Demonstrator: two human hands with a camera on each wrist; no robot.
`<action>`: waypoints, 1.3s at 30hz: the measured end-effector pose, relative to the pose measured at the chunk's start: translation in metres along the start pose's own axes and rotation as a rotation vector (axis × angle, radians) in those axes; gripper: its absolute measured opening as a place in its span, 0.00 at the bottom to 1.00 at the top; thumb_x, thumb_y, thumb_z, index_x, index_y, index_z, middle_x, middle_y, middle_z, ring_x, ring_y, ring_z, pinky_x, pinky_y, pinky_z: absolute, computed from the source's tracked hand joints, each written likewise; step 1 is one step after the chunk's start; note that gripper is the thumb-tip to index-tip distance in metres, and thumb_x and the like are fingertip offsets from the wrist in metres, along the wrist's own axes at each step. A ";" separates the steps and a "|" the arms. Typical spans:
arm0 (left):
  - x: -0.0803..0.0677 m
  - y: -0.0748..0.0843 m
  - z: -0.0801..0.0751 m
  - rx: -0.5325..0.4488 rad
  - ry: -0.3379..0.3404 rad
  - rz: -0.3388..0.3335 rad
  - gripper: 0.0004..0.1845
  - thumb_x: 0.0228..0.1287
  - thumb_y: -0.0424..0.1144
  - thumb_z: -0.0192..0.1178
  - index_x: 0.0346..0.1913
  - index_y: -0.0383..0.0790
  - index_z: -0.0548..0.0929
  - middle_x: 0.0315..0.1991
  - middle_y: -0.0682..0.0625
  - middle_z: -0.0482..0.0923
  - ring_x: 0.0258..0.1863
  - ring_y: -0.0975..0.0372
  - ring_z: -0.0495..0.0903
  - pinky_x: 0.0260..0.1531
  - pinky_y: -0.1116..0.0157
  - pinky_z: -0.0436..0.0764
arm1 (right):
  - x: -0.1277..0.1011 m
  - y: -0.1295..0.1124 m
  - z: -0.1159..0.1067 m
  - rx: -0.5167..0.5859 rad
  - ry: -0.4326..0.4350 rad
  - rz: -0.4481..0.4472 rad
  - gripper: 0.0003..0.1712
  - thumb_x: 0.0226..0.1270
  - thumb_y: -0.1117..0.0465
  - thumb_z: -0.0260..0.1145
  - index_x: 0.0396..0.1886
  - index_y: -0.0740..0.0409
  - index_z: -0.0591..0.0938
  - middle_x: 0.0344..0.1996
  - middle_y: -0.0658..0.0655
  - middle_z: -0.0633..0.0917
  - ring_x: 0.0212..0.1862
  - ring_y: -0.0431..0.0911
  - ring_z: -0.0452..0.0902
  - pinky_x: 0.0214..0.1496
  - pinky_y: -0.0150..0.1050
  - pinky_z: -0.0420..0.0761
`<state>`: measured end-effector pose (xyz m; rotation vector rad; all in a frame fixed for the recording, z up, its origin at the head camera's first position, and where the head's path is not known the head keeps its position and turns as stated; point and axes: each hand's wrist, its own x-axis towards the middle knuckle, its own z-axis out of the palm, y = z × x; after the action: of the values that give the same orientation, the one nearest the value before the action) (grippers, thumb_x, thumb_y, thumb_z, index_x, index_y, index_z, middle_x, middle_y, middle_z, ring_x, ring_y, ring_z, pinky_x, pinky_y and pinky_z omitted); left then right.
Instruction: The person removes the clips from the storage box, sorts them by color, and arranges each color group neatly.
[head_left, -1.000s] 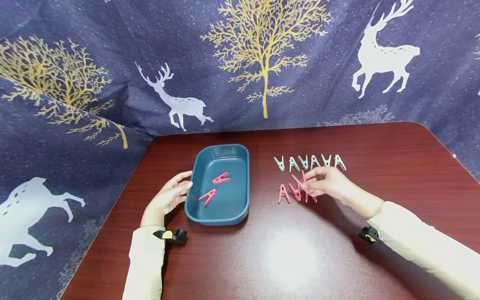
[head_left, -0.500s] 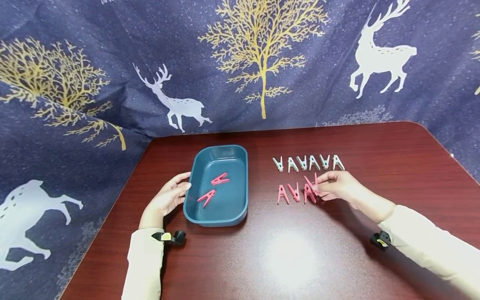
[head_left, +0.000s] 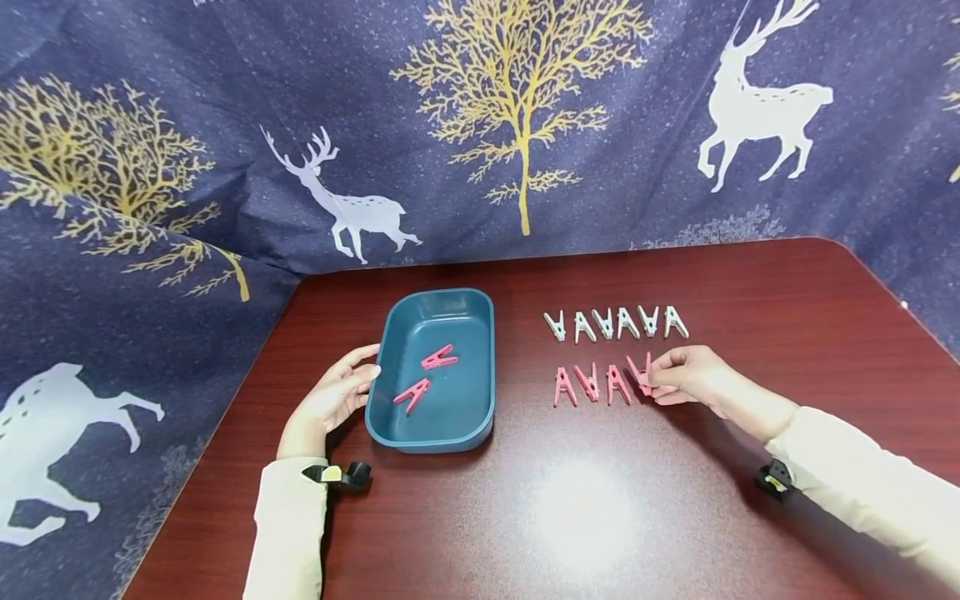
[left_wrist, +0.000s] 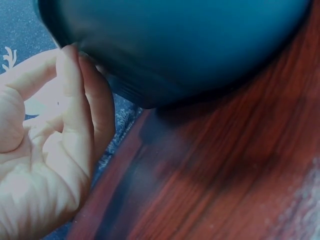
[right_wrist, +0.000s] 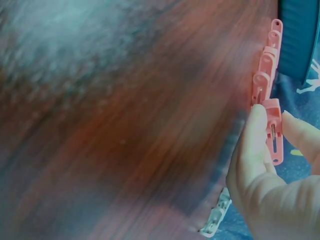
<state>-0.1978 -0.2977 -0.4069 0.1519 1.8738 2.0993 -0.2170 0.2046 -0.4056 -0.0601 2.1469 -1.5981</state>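
Setting a pink clothespin pinched in right-hand fingers at the pink row's right end; next likely release; left hand relaxed against tray.

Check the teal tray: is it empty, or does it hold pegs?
Not empty. The teal tray holds two pink pegs lying flat on its floor; the left hand touches its rim.

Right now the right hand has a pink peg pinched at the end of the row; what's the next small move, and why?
Probably lift the pink peg and carry it left to the teal tray. The right hand already pinches it, two pink pegs lie inside, and the left hand steadies the rim.
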 end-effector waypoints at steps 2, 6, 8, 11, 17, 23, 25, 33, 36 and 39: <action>0.000 -0.001 -0.001 -0.004 -0.001 0.003 0.20 0.72 0.26 0.43 0.64 0.40 0.63 0.42 0.53 0.82 0.38 0.64 0.84 0.36 0.68 0.83 | 0.000 0.000 0.000 -0.013 -0.003 0.008 0.10 0.61 0.70 0.59 0.39 0.75 0.74 0.29 0.52 0.85 0.31 0.41 0.82 0.39 0.37 0.84; 0.001 -0.003 -0.002 -0.016 -0.003 0.011 0.19 0.72 0.26 0.43 0.62 0.42 0.65 0.42 0.53 0.82 0.37 0.64 0.84 0.36 0.68 0.83 | 0.001 0.000 0.000 -0.048 0.003 0.024 0.08 0.61 0.70 0.60 0.35 0.73 0.74 0.28 0.53 0.85 0.31 0.41 0.82 0.39 0.39 0.84; 0.003 -0.005 -0.005 -0.024 -0.004 0.018 0.19 0.72 0.25 0.42 0.61 0.43 0.66 0.42 0.52 0.82 0.37 0.64 0.84 0.35 0.68 0.83 | 0.002 0.000 0.001 -0.069 0.007 0.024 0.07 0.61 0.70 0.60 0.34 0.73 0.74 0.27 0.53 0.85 0.31 0.41 0.82 0.38 0.39 0.84; 0.005 -0.009 -0.008 -0.023 0.003 0.028 0.20 0.72 0.24 0.41 0.61 0.45 0.67 0.42 0.52 0.83 0.37 0.64 0.84 0.35 0.68 0.83 | 0.003 0.000 0.002 -0.094 0.011 0.019 0.07 0.60 0.71 0.61 0.34 0.73 0.74 0.25 0.54 0.85 0.30 0.42 0.82 0.37 0.39 0.84; 0.008 -0.014 -0.012 -0.015 0.002 0.030 0.19 0.72 0.27 0.43 0.61 0.47 0.68 0.42 0.52 0.83 0.37 0.64 0.84 0.35 0.68 0.83 | 0.006 -0.001 0.002 -0.138 0.010 0.013 0.09 0.60 0.71 0.60 0.35 0.76 0.73 0.25 0.54 0.84 0.28 0.41 0.81 0.36 0.38 0.84; 0.007 -0.014 -0.012 -0.024 -0.003 0.036 0.19 0.72 0.27 0.43 0.60 0.47 0.69 0.42 0.52 0.83 0.37 0.64 0.84 0.35 0.68 0.83 | 0.008 0.000 0.002 -0.158 0.004 0.017 0.14 0.61 0.71 0.61 0.40 0.80 0.71 0.23 0.53 0.83 0.27 0.42 0.82 0.35 0.39 0.85; 0.007 -0.014 -0.012 -0.027 -0.002 0.036 0.19 0.72 0.27 0.43 0.60 0.47 0.69 0.42 0.52 0.83 0.37 0.64 0.84 0.35 0.68 0.83 | 0.008 0.000 0.002 -0.160 0.005 0.020 0.14 0.61 0.71 0.61 0.41 0.81 0.70 0.23 0.53 0.83 0.27 0.42 0.82 0.35 0.39 0.85; 0.007 -0.016 -0.013 -0.025 0.005 0.022 0.19 0.73 0.27 0.42 0.61 0.47 0.68 0.43 0.52 0.83 0.37 0.63 0.84 0.36 0.68 0.83 | 0.008 -0.001 0.001 -0.166 -0.005 0.020 0.14 0.62 0.71 0.60 0.41 0.80 0.70 0.24 0.54 0.82 0.27 0.41 0.81 0.35 0.39 0.85; 0.008 -0.016 -0.014 -0.017 0.007 0.024 0.19 0.73 0.26 0.42 0.61 0.47 0.67 0.43 0.53 0.83 0.38 0.64 0.84 0.36 0.68 0.83 | 0.007 -0.001 0.001 -0.172 -0.002 0.017 0.12 0.62 0.70 0.59 0.39 0.78 0.71 0.25 0.53 0.82 0.27 0.41 0.81 0.35 0.39 0.85; 0.008 -0.017 -0.014 -0.010 0.008 0.026 0.19 0.73 0.27 0.42 0.60 0.48 0.68 0.43 0.53 0.83 0.38 0.64 0.84 0.36 0.68 0.83 | 0.006 -0.002 0.000 -0.188 -0.001 0.021 0.11 0.63 0.69 0.58 0.37 0.76 0.71 0.25 0.53 0.82 0.27 0.41 0.80 0.35 0.39 0.85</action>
<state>-0.2068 -0.3072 -0.4261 0.1667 1.8756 2.1284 -0.2228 0.2020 -0.4057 -0.0974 2.2832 -1.3806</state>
